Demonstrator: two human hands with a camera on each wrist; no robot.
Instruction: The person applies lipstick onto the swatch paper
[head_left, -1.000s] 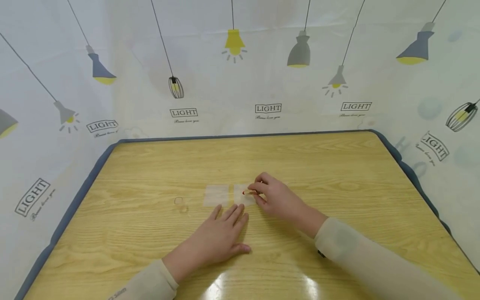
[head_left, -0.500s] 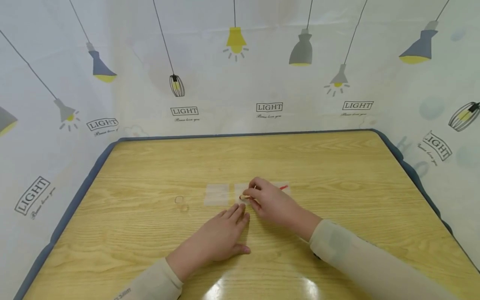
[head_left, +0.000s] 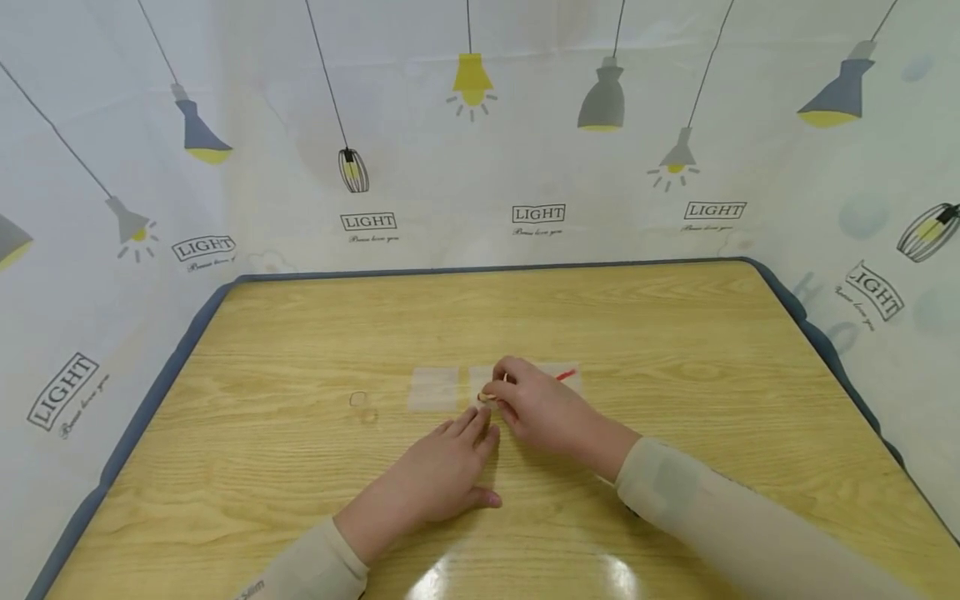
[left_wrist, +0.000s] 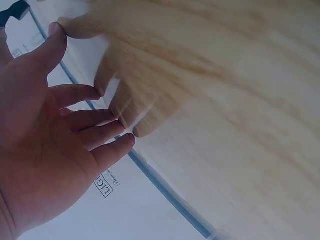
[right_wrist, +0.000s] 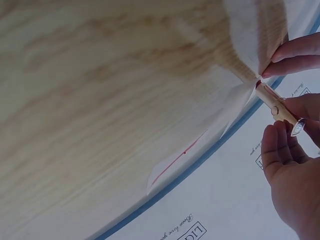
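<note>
Left hand (head_left: 431, 475): fingers outstretched, tips on the worktop (head_left: 262, 467). Right hand (head_left: 543, 404): fingers pinching a red-tipped beige tool (right_wrist: 273, 100), tip at a pale sheet (head_left: 481, 377); silvery end disc (right_wrist: 298, 127) visible from right wrist only. Red stroke (head_left: 566, 376): sheet's far right portion. Lamp-print backdrop (head_left: 450, 167) behind.

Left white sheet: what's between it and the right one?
A narrow strip of bare wood-grain tabletop separates the left sheet from the right sheet; head view.
</note>
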